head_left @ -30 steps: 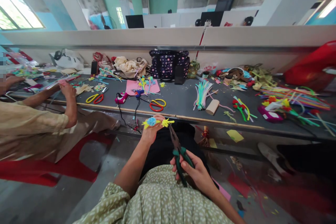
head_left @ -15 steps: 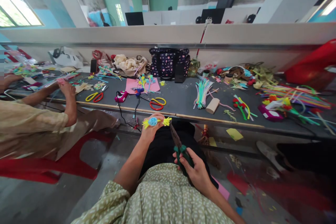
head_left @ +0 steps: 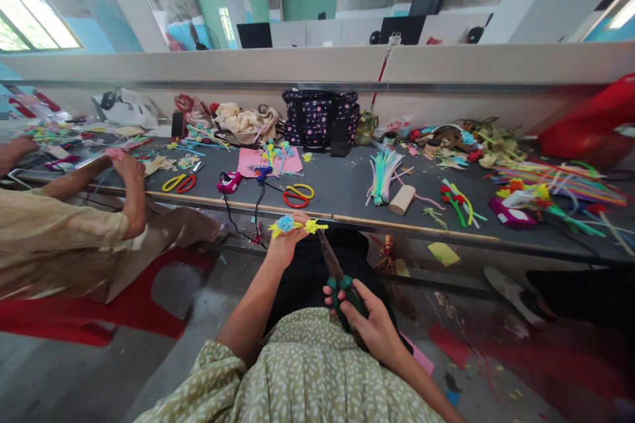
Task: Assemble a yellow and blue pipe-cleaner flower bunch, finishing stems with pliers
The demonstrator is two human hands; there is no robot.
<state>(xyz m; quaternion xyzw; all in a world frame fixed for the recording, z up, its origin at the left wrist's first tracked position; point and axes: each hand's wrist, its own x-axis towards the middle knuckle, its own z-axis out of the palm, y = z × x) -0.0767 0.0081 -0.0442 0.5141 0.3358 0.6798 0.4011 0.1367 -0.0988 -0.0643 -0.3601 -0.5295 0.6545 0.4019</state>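
Note:
My left hand [head_left: 284, 246] is closed round a pipe-cleaner flower piece [head_left: 286, 224], blue in the middle with yellow parts on both sides. One yellow tuft [head_left: 313, 227] sticks out to the right past the fingers. In my right hand [head_left: 370, 317] are long-nosed pliers [head_left: 341, 284] with dark green handles, their metal jaws pointing up at that tuft. The jaw tips lie at or just under the tuft's right end; whether they touch it I cannot tell.
On the dark table [head_left: 342, 192] lie scissors [head_left: 297, 195], a glue gun [head_left: 262, 174], a pink sheet [head_left: 243, 160] with flowers, pipe cleaners [head_left: 381, 175] and a cardboard roll [head_left: 402, 199]. A patterned bag [head_left: 320, 119] stands behind. At left a co-worker's hand [head_left: 129, 168] holds something pink.
The flower piece has tilted and shifted slightly up and left in my left hand. The pliers have moved a little, and their jaws sit slightly lower against the yellow tuft.

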